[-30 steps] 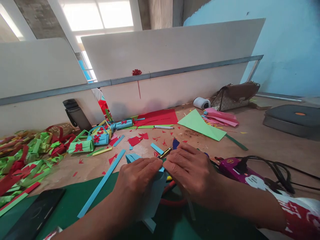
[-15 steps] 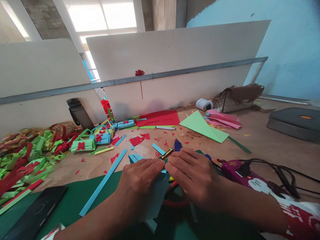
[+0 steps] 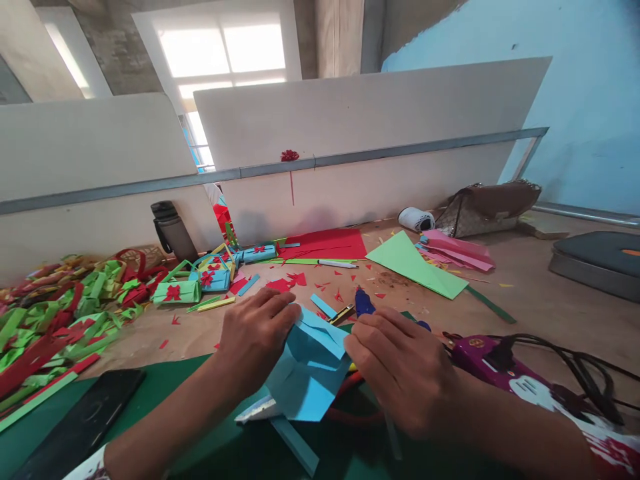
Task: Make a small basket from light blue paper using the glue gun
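Observation:
A folded sheet of light blue paper (image 3: pixel 305 383) stands between my two hands over the dark green mat (image 3: pixel 175 380), its folds opened toward me. My left hand (image 3: pixel 257 340) pinches its upper left edge. At the paper's right edge, my right hand (image 3: pixel 407 367) has its fingers closed on it, the fingertips partly hidden. Below the paper lies a blue paper strip (image 3: pixel 297 443). Red handles (image 3: pixel 357 417), seemingly of scissors, show partly beneath my right hand. Just beyond my hands are a box cutter (image 3: pixel 343 314) and a blue nozzle-tipped tool (image 3: pixel 365 302).
Small paper bags (image 3: pixel 177 291) with red bows stand at the left, by a pile of green and red paper pieces (image 3: pixel 75 320). A phone (image 3: pixel 83 420) lies front left. Green paper (image 3: pixel 417 270), a purple power strip (image 3: pixel 475 353) with cables and a dark case (image 3: pixel 595 267) lie right.
My left hand has moved up and left along the blue paper, whose folded face now shows between my hands. My right hand has shifted slightly right. The view has tilted up a little.

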The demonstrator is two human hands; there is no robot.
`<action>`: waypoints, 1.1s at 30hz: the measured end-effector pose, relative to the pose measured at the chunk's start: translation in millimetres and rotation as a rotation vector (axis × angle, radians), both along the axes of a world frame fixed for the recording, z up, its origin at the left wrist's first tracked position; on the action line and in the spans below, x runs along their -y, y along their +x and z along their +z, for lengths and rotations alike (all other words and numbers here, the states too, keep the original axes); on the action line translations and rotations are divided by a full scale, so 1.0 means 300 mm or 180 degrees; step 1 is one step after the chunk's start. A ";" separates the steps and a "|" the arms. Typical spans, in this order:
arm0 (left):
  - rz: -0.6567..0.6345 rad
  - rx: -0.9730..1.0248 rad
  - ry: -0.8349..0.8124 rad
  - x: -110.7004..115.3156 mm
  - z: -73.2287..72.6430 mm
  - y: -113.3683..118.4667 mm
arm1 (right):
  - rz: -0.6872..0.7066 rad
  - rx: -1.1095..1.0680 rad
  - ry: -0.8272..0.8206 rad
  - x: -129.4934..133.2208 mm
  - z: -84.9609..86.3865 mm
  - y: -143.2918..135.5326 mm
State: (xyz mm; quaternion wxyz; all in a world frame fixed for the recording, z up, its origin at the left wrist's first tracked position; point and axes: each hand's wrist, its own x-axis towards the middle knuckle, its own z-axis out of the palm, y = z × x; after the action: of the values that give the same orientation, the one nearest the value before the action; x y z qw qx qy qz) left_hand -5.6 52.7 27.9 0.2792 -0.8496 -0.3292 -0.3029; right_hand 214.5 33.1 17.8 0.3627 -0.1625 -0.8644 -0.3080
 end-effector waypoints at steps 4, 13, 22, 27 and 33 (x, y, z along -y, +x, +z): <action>-0.0011 0.0143 -0.0148 -0.002 0.001 0.006 | 0.0022 0.0021 -0.0003 0.005 0.006 0.000; 0.0096 0.0391 -0.0204 -0.005 -0.003 0.005 | -0.0027 0.0203 0.0035 0.023 0.041 0.007; -0.0067 0.0383 -0.0064 -0.017 -0.005 0.003 | -0.0145 0.0220 0.0120 0.016 0.019 0.004; -0.0154 0.0398 -0.0085 -0.031 -0.008 -0.005 | -0.0062 0.0258 0.0070 0.012 0.021 0.005; 0.0057 0.0171 0.0040 -0.034 -0.003 -0.018 | 0.0051 0.0217 0.0045 0.015 0.021 0.005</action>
State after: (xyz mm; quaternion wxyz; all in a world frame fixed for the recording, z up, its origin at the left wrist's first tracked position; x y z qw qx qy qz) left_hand -11.0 62.7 27.0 0.2784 -0.8364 -0.3423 -0.3252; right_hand 216.1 28.5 24.2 0.3367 -0.1424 -0.8753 -0.3166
